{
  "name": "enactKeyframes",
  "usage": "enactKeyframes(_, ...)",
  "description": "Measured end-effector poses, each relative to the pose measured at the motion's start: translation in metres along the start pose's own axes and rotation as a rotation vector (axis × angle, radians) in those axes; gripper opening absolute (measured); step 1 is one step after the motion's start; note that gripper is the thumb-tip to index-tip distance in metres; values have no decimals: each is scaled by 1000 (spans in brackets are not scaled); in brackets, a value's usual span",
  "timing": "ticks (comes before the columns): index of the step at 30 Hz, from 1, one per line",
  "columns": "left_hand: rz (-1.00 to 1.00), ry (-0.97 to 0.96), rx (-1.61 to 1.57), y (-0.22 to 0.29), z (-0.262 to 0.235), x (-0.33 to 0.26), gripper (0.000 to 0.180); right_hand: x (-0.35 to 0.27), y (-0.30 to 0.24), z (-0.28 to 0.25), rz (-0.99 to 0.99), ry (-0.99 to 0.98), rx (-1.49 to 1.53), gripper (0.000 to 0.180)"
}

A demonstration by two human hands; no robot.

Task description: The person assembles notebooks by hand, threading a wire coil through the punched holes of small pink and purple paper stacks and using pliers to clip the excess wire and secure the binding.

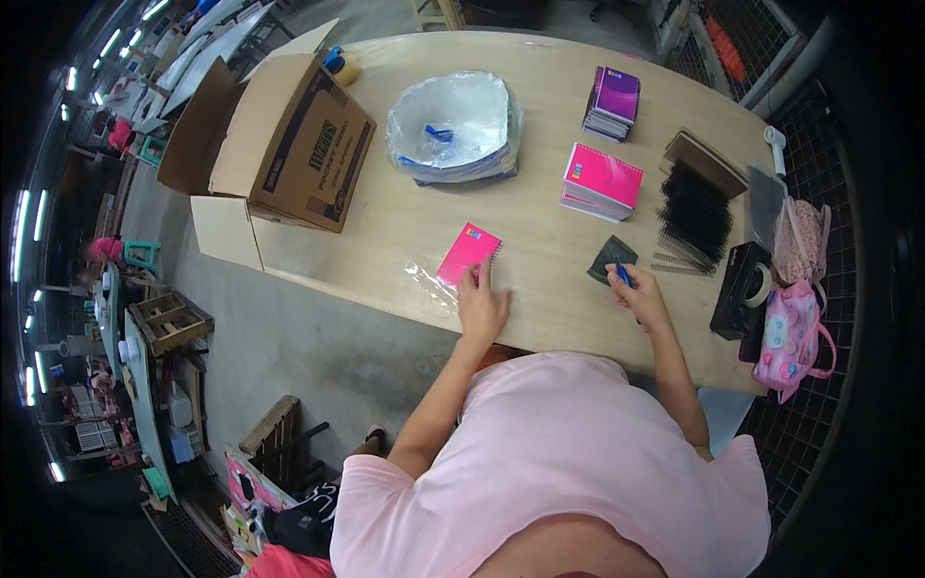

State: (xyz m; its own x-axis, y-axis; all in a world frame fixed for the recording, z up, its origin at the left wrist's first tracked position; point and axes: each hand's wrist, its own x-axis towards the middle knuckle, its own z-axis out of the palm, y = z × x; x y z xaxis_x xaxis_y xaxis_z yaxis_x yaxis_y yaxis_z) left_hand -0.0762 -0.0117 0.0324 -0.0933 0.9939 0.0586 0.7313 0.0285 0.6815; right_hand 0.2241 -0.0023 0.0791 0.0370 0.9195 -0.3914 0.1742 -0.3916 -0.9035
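A small pink spiral notepad (pixel 469 252) lies slanted near the table's front edge. My left hand (pixel 484 306) has its fingertips closed on the lower end of this notepad. Clear plastic film (pixel 431 289) shows beside and partly under its left side. To the right, my right hand (pixel 640 297) is closed around a slim blue pen-like tool (pixel 624 275); its exact kind is too small to tell. That hand is just beside a flat dark green piece (pixel 611 258) on the table.
An open cardboard box (pixel 299 144) stands left, near a plastic-wrapped white bundle (pixel 453 120). Stacks of pink notepads (pixel 602 180) and purple notepads (pixel 613 99) sit farther back. Black wire spirals (pixel 692 217), a black tape dispenser (pixel 740 289) and a pink pouch (pixel 788 337) line the right.
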Motion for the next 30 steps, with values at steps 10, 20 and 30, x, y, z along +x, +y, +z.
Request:
enactKeyframes(10, 95, -169, 233, -58, 7, 35, 50, 0, 3, -3, -92, 16, 20, 35)
enactKeyframes(20, 5, 58, 372, -50, 7, 42, 70, -17, 64, -64, -167, 455, -737, 45)
enactKeyframes(30, 156, 39, -175, 120, 79, 216, 56, -12, 103, -73, -294, 571, -897, 66)
